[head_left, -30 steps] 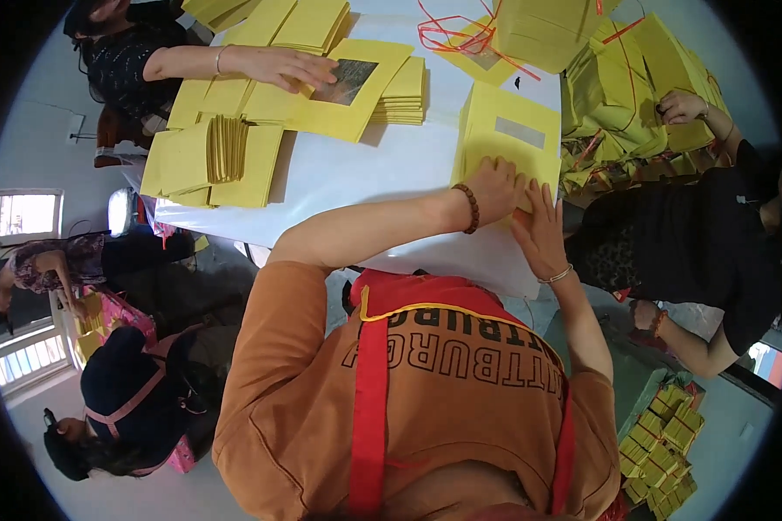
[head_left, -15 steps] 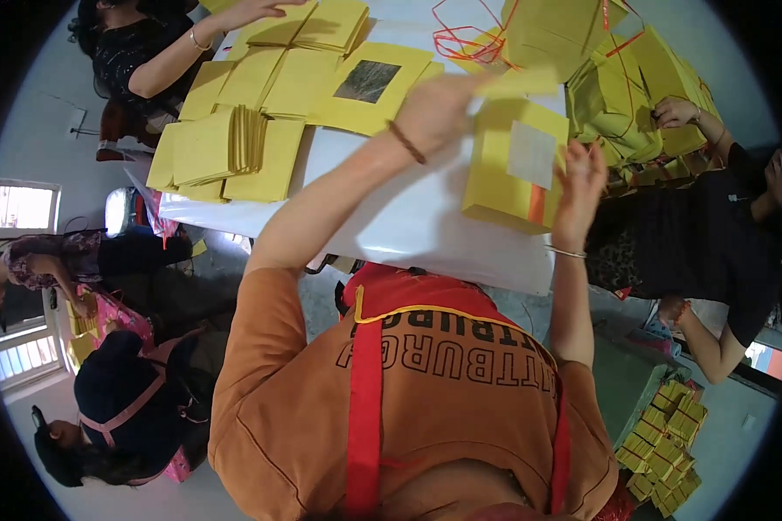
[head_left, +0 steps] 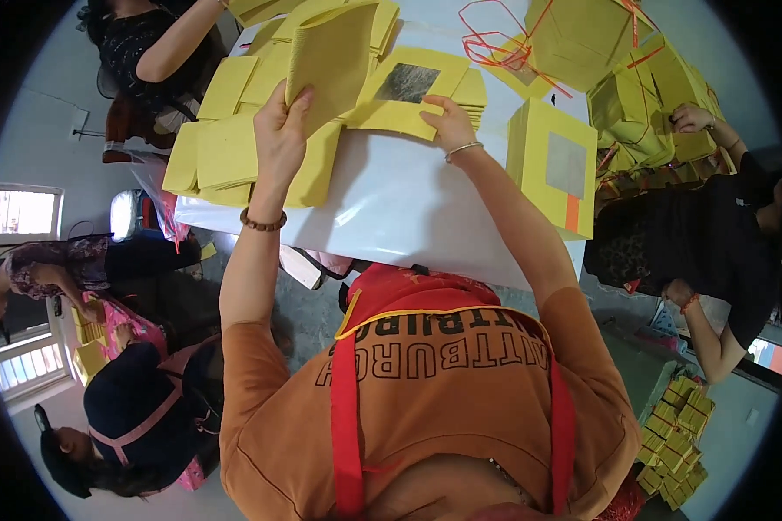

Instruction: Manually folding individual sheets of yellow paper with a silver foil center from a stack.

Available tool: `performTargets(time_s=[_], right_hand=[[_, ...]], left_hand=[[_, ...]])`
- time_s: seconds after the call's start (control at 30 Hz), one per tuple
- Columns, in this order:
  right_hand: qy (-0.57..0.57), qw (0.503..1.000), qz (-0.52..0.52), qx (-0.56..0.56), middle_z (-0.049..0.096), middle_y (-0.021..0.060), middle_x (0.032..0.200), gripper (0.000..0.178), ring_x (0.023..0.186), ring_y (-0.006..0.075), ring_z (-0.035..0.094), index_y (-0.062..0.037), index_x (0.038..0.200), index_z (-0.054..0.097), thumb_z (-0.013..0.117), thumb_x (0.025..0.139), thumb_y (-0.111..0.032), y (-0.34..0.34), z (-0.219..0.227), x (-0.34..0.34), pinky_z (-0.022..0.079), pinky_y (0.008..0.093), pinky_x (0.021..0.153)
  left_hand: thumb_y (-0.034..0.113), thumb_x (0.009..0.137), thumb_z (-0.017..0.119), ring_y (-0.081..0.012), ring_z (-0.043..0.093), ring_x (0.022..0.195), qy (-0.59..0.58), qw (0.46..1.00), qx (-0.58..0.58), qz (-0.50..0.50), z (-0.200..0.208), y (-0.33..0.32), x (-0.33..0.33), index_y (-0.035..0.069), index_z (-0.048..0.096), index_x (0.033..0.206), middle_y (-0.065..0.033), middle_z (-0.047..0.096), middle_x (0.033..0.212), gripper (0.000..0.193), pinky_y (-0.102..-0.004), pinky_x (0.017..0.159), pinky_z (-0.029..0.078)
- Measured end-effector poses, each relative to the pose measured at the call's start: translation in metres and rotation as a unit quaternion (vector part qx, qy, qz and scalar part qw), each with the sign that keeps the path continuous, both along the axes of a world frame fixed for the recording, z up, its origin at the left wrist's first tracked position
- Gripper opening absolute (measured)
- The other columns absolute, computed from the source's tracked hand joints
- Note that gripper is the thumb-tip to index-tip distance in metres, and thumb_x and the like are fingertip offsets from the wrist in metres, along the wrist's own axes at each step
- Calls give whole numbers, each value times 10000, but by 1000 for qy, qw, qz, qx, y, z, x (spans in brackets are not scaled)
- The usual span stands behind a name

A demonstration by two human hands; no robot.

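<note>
My left hand point(head_left: 282, 130) grips a folded bundle of yellow paper point(head_left: 334, 69) by its lower end, holding it raised over the table. My right hand point(head_left: 450, 126) has its fingers closed at the edge of a yellow paper sheet with a dark silver rectangle point(head_left: 408, 83), which lies on the table. Right of that hand a thick yellow paper block point(head_left: 527, 148) stands apart from both hands, with a pale silver patch and an orange strip on its face. Stacks of yellow paper point(head_left: 226, 152) lie to the left, near my left wrist.
Red string point(head_left: 495, 48) lies at the far side of the white table point(head_left: 391, 191). Tied yellow bundles point(head_left: 634, 104) crowd the right end, where another person's hand point(head_left: 691, 119) rests. A co-worker's arm point(head_left: 178, 48) reaches in at far left. More tied bundles point(head_left: 673, 434) are piled at lower right.
My left hand has moved left from near the thick block and now holds up a paper bundle. My right hand has left the block's side and moved left to the silver-patched sheet.
</note>
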State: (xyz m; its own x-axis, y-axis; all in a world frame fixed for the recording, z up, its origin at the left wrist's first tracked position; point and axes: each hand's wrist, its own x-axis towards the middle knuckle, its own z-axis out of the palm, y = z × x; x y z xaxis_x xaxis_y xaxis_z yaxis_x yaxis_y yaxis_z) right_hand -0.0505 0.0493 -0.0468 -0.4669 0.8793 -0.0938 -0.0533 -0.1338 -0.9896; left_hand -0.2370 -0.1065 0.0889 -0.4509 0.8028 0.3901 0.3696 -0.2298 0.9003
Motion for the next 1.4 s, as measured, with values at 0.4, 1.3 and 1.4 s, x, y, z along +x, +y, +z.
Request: performTargets(time_s=[0.4, 1.3, 1.4], right_hand=[[99, 973, -126, 164, 436, 98, 1242, 440, 1102, 165, 460, 10, 1246, 415, 542, 826, -12, 0, 173, 169, 381, 287, 940], [-140, 982, -98, -84, 587, 73, 979, 710, 837, 112, 553, -51, 1400, 139, 559, 827, -37, -51, 61, 303, 444, 232, 719], [-174, 978, -78, -89, 591, 77, 965, 675, 807, 110, 560, -35, 1388, 174, 561, 835, -50, -46, 64, 306, 445, 224, 700]], left_hand=[[-15, 749, 500, -265, 568, 919, 374, 911, 168, -45, -33, 130, 14, 126, 526, 1172, -117, 604, 1019, 447, -351, 780, 450], [350, 830, 498, -256, 404, 1173, 552, 806, -124, -173, -115, 155, 57, 135, 402, 1279, -109, 447, 1266, 507, -431, 934, 317], [390, 838, 496, -256, 349, 1213, 570, 799, -112, -157, -130, 149, 59, 125, 388, 1282, -110, 400, 1303, 529, -449, 969, 269]])
